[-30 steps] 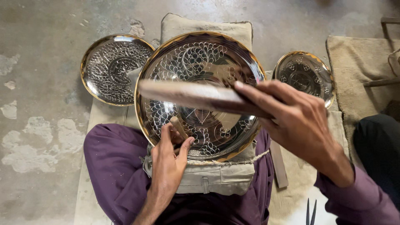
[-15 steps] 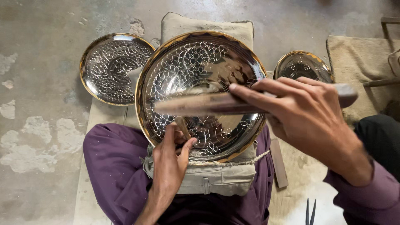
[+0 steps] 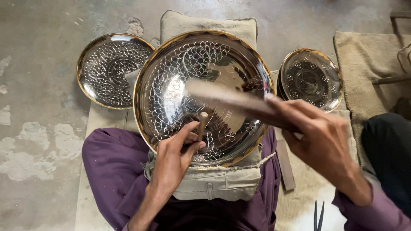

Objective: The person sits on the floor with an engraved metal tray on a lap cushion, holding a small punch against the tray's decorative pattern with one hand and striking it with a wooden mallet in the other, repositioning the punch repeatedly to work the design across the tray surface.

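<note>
Left hand (image 3: 175, 152) pinches a short punch (image 3: 201, 124) upright, tip on the big engraved metal plate (image 3: 171, 94) resting in the lap on a padded cushion (image 3: 209, 184). Right hand (image 3: 321, 141) is clamped around a blurred wooden striker (image 3: 227, 99) above the plate. Two smaller plates (image 3: 109, 70) flank it.

Person in purple clothes, bare hands.
The left hand (image 3: 173, 156) and right hand (image 3: 323, 143) wear no gloves or rings. The right sleeve (image 3: 376, 211) is purple and loose, and the trousers (image 3: 113, 164) are purple too.
</note>
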Available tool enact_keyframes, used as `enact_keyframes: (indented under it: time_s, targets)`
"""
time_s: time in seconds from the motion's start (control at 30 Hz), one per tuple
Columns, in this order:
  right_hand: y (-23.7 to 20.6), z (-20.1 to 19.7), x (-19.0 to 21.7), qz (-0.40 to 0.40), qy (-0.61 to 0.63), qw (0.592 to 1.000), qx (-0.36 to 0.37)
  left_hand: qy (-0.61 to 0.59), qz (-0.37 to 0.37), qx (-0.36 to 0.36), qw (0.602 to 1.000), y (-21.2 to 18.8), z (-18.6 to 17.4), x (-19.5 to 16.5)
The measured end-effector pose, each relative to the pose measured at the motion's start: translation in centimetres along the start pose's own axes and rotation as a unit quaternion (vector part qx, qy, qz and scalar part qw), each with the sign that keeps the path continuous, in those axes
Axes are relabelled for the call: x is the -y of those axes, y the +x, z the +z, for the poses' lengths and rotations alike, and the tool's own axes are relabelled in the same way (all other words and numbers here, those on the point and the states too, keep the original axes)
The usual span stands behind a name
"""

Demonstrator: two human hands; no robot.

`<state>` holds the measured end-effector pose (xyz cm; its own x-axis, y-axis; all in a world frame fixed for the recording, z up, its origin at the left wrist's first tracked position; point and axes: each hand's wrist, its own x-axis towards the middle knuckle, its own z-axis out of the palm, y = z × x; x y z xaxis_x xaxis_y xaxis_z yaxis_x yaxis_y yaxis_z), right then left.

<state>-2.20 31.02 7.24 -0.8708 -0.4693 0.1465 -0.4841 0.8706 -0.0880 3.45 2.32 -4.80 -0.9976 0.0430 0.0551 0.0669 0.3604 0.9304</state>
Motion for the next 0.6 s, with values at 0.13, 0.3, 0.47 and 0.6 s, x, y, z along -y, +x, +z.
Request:
enact_keyframes:
  time_s: [0.13, 0.3, 0.47, 0.6]
  targets:
    - [-2.1, 0.4, 0.7, 0.01, 0.111, 0.993, -0.026, 0.003, 0.015, 0.036, 0.999, 0.2, -0.7, -0.1]
    - [-5.4, 2.8, 0.8, 0.115, 0.205, 0.97, -0.069, 0.008, 0.033, 0.127, 0.991, 1.1, -0.8, -0.4]
    - [-9.7, 5.1, 0.9, 0.148, 0.124, 0.981, -0.025, 0.036, 0.066, 0.21, 0.975, 2.3, -1.8, -1.7]
    - [-14.1, 6.5, 2.0, 0.192, 0.196, 0.962, 0.001, 0.085, -0.04, 0.289, 0.953, 2.9, -2.6, -2.9]
